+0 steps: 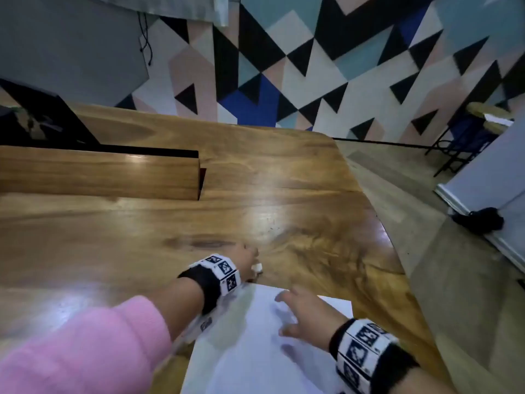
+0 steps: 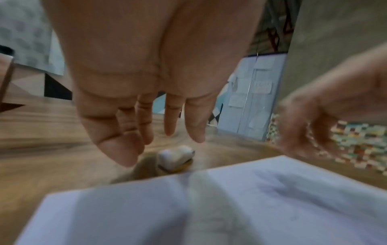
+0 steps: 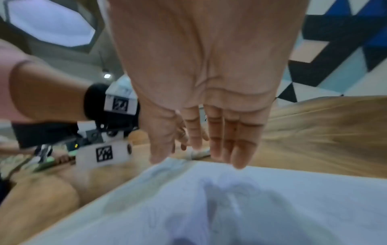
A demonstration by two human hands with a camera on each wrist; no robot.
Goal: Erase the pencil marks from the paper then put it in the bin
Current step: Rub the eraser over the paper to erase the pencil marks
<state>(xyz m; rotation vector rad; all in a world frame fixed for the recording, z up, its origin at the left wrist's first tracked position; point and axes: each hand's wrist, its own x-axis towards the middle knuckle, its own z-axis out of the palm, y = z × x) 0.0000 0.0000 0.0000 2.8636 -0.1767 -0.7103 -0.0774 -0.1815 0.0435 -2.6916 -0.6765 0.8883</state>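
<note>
A white sheet of paper (image 1: 255,345) lies flat at the near edge of the wooden table (image 1: 170,228); its pencil marks are faint and blurred. Just beyond the paper's far left corner a small white eraser (image 1: 257,267) with a yellow band rests on the wood (image 2: 176,158). My left hand (image 1: 244,260) hovers over the eraser with straight fingers, holding nothing (image 2: 146,132). My right hand (image 1: 298,308) is spread above the paper's far part, fingers straight (image 3: 209,140). Whether it touches the sheet is unclear. No bin is in view.
A raised wooden ledge (image 1: 99,174) crosses the table's left back. A dark object (image 1: 42,115) stands at the far left. The table's rounded right edge drops to the floor (image 1: 426,223), where a white board (image 1: 488,180) leans. A patterned wall is behind.
</note>
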